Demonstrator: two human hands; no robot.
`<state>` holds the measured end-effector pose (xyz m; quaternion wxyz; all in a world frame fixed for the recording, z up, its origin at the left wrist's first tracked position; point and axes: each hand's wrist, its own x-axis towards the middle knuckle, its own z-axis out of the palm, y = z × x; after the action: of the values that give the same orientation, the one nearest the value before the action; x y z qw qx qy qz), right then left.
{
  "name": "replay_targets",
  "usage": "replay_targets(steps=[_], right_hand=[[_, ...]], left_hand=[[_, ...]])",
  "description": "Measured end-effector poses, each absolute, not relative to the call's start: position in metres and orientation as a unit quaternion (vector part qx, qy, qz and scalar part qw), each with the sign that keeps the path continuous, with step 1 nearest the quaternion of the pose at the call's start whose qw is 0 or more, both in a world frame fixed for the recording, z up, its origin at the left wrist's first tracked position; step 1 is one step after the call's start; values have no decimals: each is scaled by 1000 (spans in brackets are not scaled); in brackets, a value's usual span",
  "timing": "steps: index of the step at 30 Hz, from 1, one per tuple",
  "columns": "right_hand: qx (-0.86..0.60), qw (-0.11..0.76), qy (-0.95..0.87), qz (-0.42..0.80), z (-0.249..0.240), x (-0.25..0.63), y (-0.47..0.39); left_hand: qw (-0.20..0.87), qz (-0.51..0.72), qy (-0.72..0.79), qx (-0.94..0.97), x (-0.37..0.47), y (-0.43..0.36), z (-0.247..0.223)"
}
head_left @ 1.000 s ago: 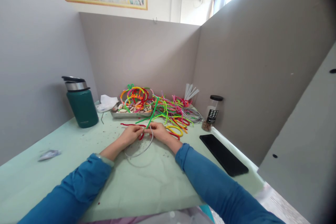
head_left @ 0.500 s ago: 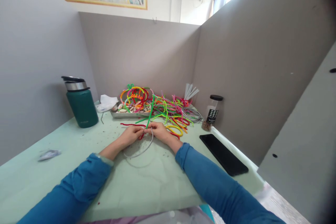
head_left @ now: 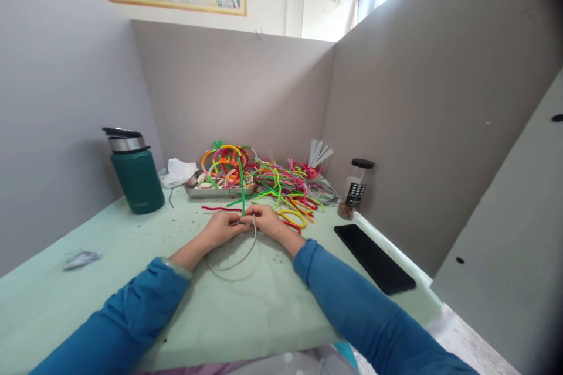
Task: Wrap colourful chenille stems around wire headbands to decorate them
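My left hand (head_left: pixel 221 229) and my right hand (head_left: pixel 265 221) meet fingertip to fingertip over the middle of the table, both closed in a pinch. A green pipe cleaner (head_left: pixel 241 184) stands upright from between them. A thin grey hoop (head_left: pixel 251 251) hangs from the pinched fingers and curves down toward the table. Just behind my left fingers lies a red pipe cleaner (head_left: pixel 215 208). My fingers hide where the green pipe cleaner meets the hoop.
Behind my hands, a metal tray (head_left: pixel 206 193) holds colourful pipe-cleaner hoops and small pieces. Beside it lies a heap of pipe cleaners (head_left: pixel 281 179) and a grey coil (head_left: pixel 323 192). A green bottle (head_left: pixel 139 181), a jar (head_left: pixel 352 193) and a black phone (head_left: pixel 373 258) flank the work area.
The green pipe cleaner has swung left from a slant to nearly upright. My left fingers have shifted slightly, and the red piece below them is now out of sight.
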<state>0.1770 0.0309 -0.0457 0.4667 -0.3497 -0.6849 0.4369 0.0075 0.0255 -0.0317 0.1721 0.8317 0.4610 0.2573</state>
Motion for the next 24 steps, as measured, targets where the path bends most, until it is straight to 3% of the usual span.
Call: replay_targets(steps=[24], right_hand=[[-347, 470, -693, 423, -50, 176, 34]], left_hand=[[95, 217, 478, 845, 11, 24, -28]])
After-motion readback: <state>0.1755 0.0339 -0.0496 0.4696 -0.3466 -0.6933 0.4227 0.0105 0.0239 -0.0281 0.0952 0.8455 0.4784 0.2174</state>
